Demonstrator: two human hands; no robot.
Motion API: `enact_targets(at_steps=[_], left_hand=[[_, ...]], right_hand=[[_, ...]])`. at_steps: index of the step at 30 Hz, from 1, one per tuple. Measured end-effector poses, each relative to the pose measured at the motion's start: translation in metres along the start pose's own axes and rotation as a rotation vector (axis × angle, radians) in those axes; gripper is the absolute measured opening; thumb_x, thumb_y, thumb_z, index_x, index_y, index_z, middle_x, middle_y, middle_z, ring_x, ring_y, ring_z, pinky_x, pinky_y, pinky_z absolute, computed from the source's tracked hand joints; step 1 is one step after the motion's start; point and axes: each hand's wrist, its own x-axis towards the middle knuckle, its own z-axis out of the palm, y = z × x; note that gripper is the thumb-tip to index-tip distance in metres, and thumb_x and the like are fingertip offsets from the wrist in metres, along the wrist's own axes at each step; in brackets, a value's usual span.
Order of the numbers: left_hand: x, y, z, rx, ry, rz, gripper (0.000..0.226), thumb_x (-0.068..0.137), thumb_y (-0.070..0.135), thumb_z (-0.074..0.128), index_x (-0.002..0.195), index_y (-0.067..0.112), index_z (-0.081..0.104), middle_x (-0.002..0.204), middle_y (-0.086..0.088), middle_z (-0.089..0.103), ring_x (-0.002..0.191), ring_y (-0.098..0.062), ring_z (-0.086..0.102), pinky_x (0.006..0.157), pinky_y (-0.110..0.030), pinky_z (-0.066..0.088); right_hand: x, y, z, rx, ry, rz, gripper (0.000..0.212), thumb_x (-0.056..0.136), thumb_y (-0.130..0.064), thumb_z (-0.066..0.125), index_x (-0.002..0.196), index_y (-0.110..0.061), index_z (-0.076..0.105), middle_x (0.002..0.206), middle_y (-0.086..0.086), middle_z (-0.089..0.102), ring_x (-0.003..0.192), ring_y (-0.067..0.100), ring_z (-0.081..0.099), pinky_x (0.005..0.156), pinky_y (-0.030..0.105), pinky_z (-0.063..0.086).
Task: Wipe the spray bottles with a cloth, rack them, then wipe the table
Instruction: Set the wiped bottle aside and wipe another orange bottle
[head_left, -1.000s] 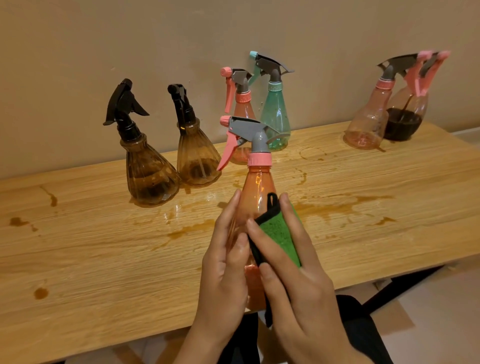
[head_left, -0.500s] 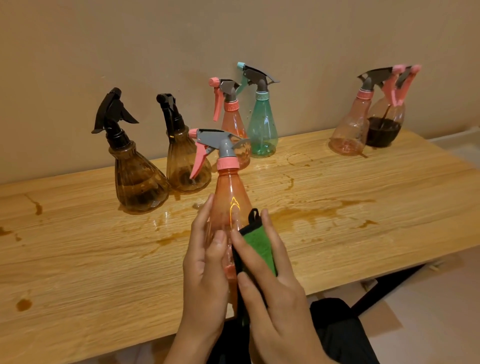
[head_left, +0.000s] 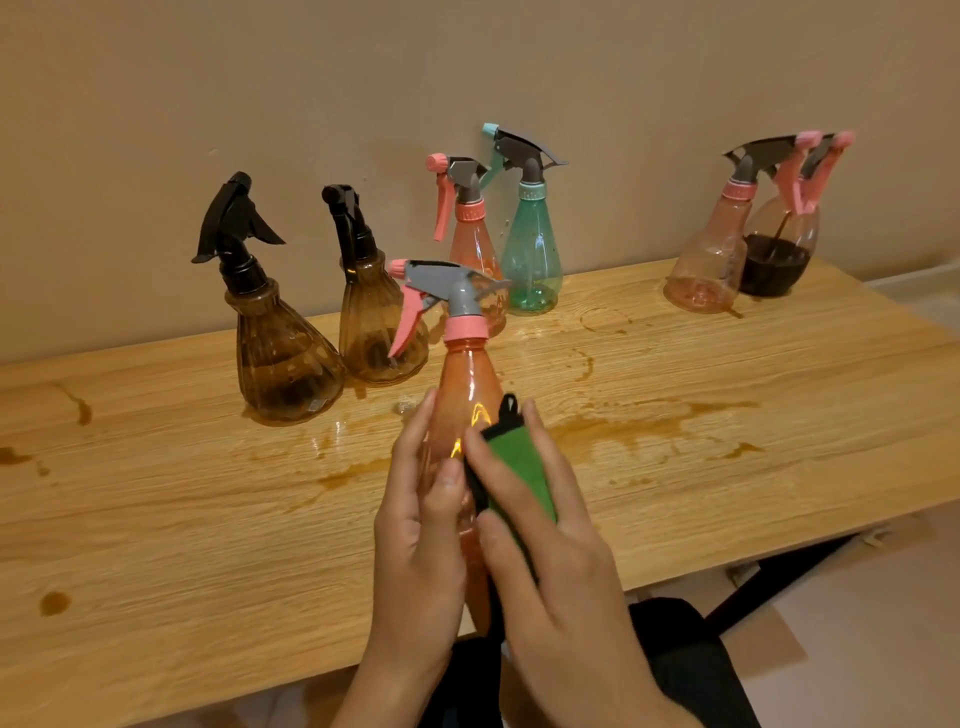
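Bottle (head_left: 470, 384), cloth (head_left: 519, 467) — held between hands (head_left: 421, 540).

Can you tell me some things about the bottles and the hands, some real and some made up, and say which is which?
1. The left hand holds an orange spray bottle while the right hand holds a cloth against it. True.
2. The cloth is blue. False: it is green with a black edge.
3. The table is dry and clean. False: brown spills lie on it.
4. Two brown bottles have black spray tops. True.
5. The teal bottle lies on its side. False: it stands upright near the wall.
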Motion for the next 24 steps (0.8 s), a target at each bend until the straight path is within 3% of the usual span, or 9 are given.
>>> enact_targets(at_steps=[2,6,10,13,16,18,21,24], left_hand=[[0.001,0.000,-0.001,0.002,0.021,0.006,0.054,0.090,0.044,0.060,0.144,0.039,0.051,0.133,0.020,0.067,0.123,-0.006,0.065,0.088,-0.018,0.054],[0.000,0.000,-0.002,0.002,-0.050,0.019,0.055,0.092,0.037,0.059,0.146,0.037,0.050,0.139,0.017,0.064,0.129,-0.010,0.063,0.096,-0.022,0.053],[-0.001,-0.002,-0.002,0.030,-0.106,-0.005,0.055,0.091,0.043,0.058,0.146,0.044,0.052,0.145,0.014,0.060,0.134,-0.016,0.059,0.106,-0.038,0.051],[0.000,0.000,-0.001,0.037,-0.090,0.005,0.053,0.094,0.040,0.059,0.147,0.038,0.051,0.146,0.014,0.060,0.136,-0.013,0.058,0.110,-0.036,0.050],[0.002,0.001,0.000,-0.007,-0.008,-0.012,0.048,0.096,0.034,0.054,0.145,0.037,0.052,0.135,0.015,0.068,0.124,-0.012,0.067,0.095,-0.025,0.056],[0.003,0.000,-0.001,-0.022,0.031,-0.008,0.048,0.095,0.036,0.049,0.143,0.039,0.053,0.133,0.014,0.069,0.121,-0.012,0.068,0.091,-0.022,0.056],[0.003,0.000,-0.001,-0.017,0.023,0.006,0.048,0.096,0.034,0.053,0.144,0.040,0.052,0.136,0.015,0.067,0.124,-0.012,0.066,0.089,-0.024,0.057],[0.001,-0.002,-0.004,0.036,-0.052,0.038,0.053,0.097,0.037,0.057,0.149,0.040,0.048,0.146,0.014,0.060,0.135,-0.014,0.058,0.105,-0.040,0.051]], right_hand=[[-0.010,0.001,0.007,-0.003,0.024,-0.020,0.047,0.102,-0.050,0.037,0.146,-0.067,0.029,0.166,-0.028,-0.001,0.153,0.001,0.018,0.111,0.025,0.038],[0.011,0.002,-0.005,0.171,0.049,0.059,0.042,0.106,-0.048,0.042,0.143,-0.067,0.036,0.160,-0.035,0.018,0.144,-0.016,0.020,0.109,0.004,0.028],[0.038,0.005,-0.022,0.271,0.024,0.069,0.047,0.107,-0.028,0.047,0.148,-0.051,0.041,0.149,-0.033,0.043,0.139,-0.015,0.034,0.108,0.007,0.032],[0.030,0.005,-0.017,0.169,0.047,0.018,0.047,0.109,-0.029,0.046,0.149,-0.052,0.039,0.156,-0.024,0.037,0.141,-0.015,0.031,0.103,0.001,0.029],[0.003,0.004,0.002,0.018,0.050,-0.002,0.043,0.107,-0.044,0.042,0.146,-0.063,0.036,0.166,-0.022,0.015,0.148,-0.009,0.023,0.107,0.002,0.029],[-0.011,0.005,0.013,0.009,0.077,-0.017,0.044,0.104,-0.045,0.042,0.146,-0.061,0.039,0.167,-0.021,0.010,0.150,-0.002,0.023,0.110,0.008,0.032],[-0.005,0.004,0.014,0.099,0.120,-0.002,0.043,0.103,-0.046,0.041,0.144,-0.059,0.043,0.165,-0.022,0.016,0.148,-0.002,0.028,0.110,0.011,0.036],[0.018,0.003,0.002,0.168,0.101,0.039,0.041,0.107,-0.041,0.043,0.145,-0.058,0.043,0.157,-0.021,0.032,0.141,-0.006,0.036,0.108,0.015,0.040]])
